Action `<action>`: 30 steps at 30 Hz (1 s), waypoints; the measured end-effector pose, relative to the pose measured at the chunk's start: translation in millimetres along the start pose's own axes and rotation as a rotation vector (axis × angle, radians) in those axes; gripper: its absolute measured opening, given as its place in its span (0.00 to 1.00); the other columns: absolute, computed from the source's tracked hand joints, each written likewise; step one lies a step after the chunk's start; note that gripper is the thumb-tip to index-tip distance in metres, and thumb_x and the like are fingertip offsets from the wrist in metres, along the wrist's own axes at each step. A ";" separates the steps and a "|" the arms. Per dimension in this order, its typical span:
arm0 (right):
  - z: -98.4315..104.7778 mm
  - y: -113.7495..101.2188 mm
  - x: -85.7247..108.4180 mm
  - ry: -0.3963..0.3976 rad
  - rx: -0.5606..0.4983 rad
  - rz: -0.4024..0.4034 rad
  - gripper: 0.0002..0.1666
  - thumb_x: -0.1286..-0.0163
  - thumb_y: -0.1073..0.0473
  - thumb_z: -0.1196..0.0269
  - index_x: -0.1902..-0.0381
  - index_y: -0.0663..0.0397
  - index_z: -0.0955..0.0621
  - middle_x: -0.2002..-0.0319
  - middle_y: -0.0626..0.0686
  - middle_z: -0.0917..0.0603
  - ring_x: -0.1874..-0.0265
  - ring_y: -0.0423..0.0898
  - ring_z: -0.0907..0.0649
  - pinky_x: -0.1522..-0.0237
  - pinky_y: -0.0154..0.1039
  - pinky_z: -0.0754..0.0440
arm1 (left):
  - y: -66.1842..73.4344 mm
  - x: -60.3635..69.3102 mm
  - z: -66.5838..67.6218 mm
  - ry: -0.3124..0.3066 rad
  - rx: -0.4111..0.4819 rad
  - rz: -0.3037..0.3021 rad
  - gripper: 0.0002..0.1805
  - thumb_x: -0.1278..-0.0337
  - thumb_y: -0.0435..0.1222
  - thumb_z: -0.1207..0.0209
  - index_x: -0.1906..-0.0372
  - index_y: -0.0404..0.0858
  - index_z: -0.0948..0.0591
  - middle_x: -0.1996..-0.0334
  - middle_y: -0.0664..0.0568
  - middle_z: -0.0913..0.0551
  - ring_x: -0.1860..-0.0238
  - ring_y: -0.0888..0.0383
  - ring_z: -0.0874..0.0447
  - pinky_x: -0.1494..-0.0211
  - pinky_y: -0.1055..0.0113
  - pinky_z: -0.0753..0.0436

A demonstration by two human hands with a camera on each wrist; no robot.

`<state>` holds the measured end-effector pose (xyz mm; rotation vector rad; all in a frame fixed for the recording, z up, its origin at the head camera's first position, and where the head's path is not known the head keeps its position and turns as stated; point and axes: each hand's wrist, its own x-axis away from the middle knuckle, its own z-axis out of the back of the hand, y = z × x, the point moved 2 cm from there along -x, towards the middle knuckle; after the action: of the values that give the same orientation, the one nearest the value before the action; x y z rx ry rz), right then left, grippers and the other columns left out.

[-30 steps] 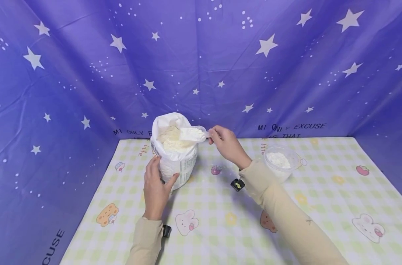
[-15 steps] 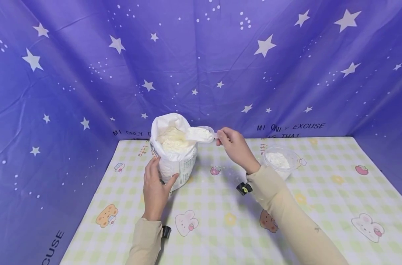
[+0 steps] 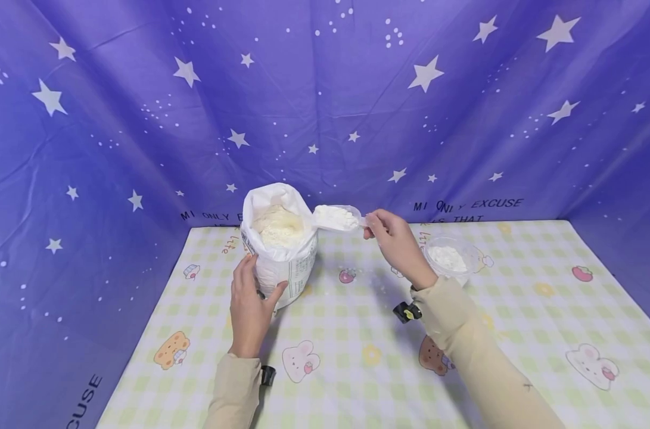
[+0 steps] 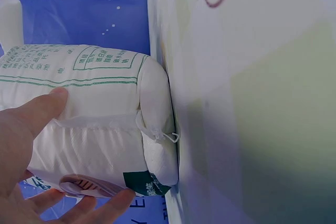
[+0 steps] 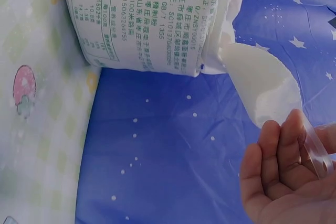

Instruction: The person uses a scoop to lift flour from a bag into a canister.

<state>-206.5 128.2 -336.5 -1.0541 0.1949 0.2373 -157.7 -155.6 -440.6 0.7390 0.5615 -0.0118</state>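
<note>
A white cloth bag of flour (image 3: pixel 289 271) stands upright on the table, its mouth open and pale flour (image 3: pixel 279 226) showing inside. My left hand (image 3: pixel 249 304) holds the bag's near side, thumb and fingers spread round it, as the left wrist view also shows. Right of the bag's mouth, my right hand (image 3: pixel 397 241) grips the handle of a clear plastic scoop (image 5: pixel 268 85). White flour (image 3: pixel 335 217) is heaped in the scoop, whose tip is at the bag's rim. Behind the right wrist stands a clear round tub (image 3: pixel 472 253) with white flour in it, partly hidden by the sleeve.
A green-and-white checked cloth (image 3: pixel 351 357) with cartoon prints covers the table. Purple-blue curtains (image 3: pixel 325 119) with stars hang behind and at both sides. Traces of white powder lie on the cloth between bag and tub.
My right hand has moved right with the loaded scoop, drawing it from above the flour out to the bag's rim. The left hand and the bag have stayed in place.
</note>
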 end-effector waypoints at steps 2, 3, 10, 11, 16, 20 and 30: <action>4.3 1.7 3.3 0.008 -0.001 -0.005 0.21 0.19 0.50 0.54 0.61 0.58 0.20 0.69 0.55 0.18 0.84 0.41 0.37 0.75 0.38 0.34 | 0.3 -0.2 0.4 0.001 0.003 -0.004 0.45 0.52 0.45 0.26 0.30 0.39 0.34 0.31 0.40 0.34 0.33 0.39 0.33 0.35 0.41 0.28; 6.5 2.6 4.9 0.013 -0.002 -0.010 0.21 0.19 0.49 0.54 0.60 0.58 0.20 0.68 0.56 0.17 0.85 0.41 0.37 0.75 0.38 0.33 | 0.5 -0.3 0.6 0.002 0.004 -0.006 0.45 0.51 0.45 0.26 0.30 0.39 0.34 0.31 0.40 0.34 0.33 0.39 0.33 0.35 0.41 0.27; 20.4 6.9 13.3 0.034 -0.012 -0.048 0.25 0.19 0.47 0.55 0.56 0.62 0.20 0.66 0.58 0.17 0.75 0.45 0.28 0.69 0.36 0.30 | 0.8 0.5 1.9 0.014 0.019 -0.010 0.45 0.52 0.44 0.25 0.30 0.38 0.34 0.31 0.41 0.34 0.33 0.39 0.33 0.35 0.41 0.28; 22.2 7.9 13.9 0.038 -0.020 -0.052 0.25 0.19 0.47 0.54 0.56 0.63 0.20 0.66 0.58 0.17 0.71 0.46 0.26 0.66 0.36 0.29 | 0.9 0.6 1.8 0.015 0.021 -0.011 0.45 0.52 0.44 0.25 0.30 0.38 0.34 0.31 0.41 0.34 0.33 0.39 0.33 0.35 0.41 0.28; 33.7 12.1 19.7 0.067 -0.074 -0.071 0.25 0.19 0.49 0.53 0.55 0.67 0.21 0.66 0.59 0.17 0.58 0.49 0.22 0.52 0.40 0.29 | 1.3 0.9 0.9 0.014 0.028 -0.014 0.45 0.52 0.44 0.25 0.30 0.38 0.34 0.31 0.41 0.34 0.33 0.39 0.33 0.33 0.42 0.30; 43.2 16.5 25.3 0.092 -0.080 -0.064 0.26 0.19 0.49 0.53 0.55 0.68 0.21 0.66 0.59 0.18 0.58 0.46 0.21 0.46 0.41 0.29 | 0.6 0.9 0.6 0.009 0.031 -0.010 0.45 0.52 0.44 0.25 0.30 0.38 0.34 0.31 0.41 0.34 0.32 0.40 0.33 0.33 0.42 0.30; 63.7 30.0 44.2 0.138 -0.030 -0.083 0.24 0.19 0.50 0.54 0.55 0.68 0.22 0.67 0.53 0.19 0.62 0.36 0.20 0.49 0.33 0.26 | 0.0 1.2 1.1 0.011 0.032 -0.006 0.45 0.52 0.43 0.25 0.30 0.39 0.34 0.31 0.41 0.34 0.32 0.39 0.34 0.34 0.42 0.29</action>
<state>-169.9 202.6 -342.9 -1.1066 0.2716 0.0928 -156.1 -156.1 -440.5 0.7692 0.5749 -0.0222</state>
